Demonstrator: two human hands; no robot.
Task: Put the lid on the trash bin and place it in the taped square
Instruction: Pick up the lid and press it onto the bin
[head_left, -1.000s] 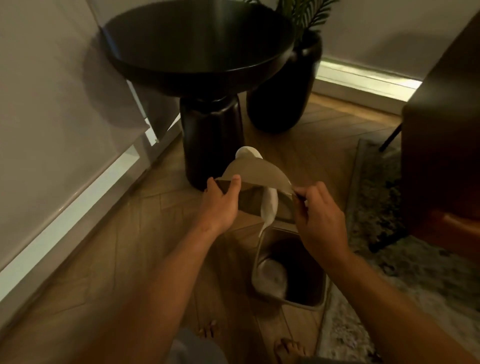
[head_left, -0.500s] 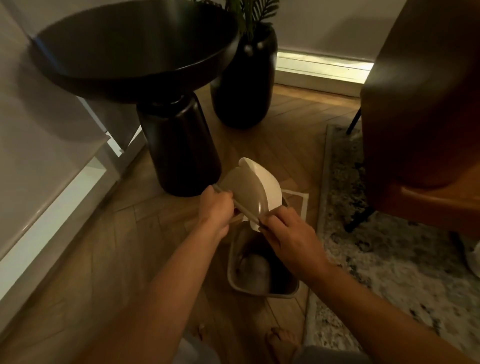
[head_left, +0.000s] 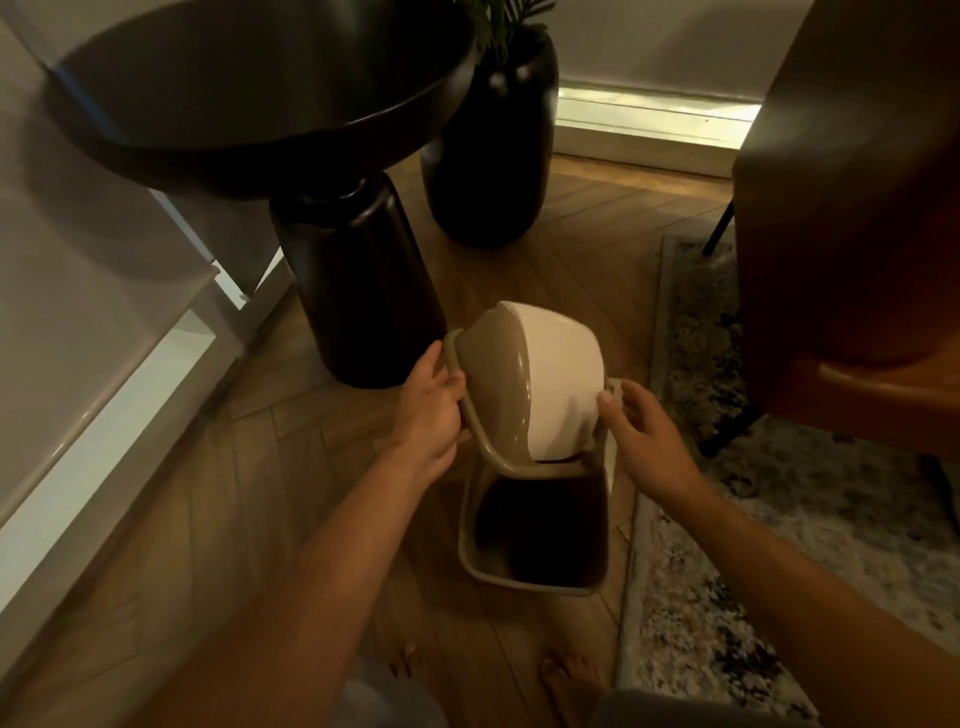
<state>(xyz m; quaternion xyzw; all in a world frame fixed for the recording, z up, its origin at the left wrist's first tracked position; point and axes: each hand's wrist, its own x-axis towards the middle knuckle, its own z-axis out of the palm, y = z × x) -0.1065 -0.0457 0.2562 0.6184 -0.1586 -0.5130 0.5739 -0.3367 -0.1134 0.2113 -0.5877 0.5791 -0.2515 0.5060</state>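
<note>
The beige lid (head_left: 498, 384) with its white swing flap (head_left: 558, 384) hangs tilted over the far rim of the open beige trash bin (head_left: 535, 584), which stands on the wood floor. My left hand (head_left: 428, 410) grips the lid's left rim. My right hand (head_left: 641, 426) holds the right side, thumb on the white flap. A strip of white tape (head_left: 613, 467) from the taped square shows just behind the bin's right side; the rest is hidden by the lid and bin.
A black round side table (head_left: 358, 280) stands just beyond the lid, a black planter (head_left: 485, 150) behind it. A patterned rug (head_left: 779, 519) and a brown armchair (head_left: 852, 208) lie to the right, a white wall unit (head_left: 104, 364) to the left. My bare feet are near the bin.
The lid has turned from edge-on to dome-up and come down towards the bin's far rim. Both hands have shifted to its opposite sides. The view has dropped closer to the bin.
</note>
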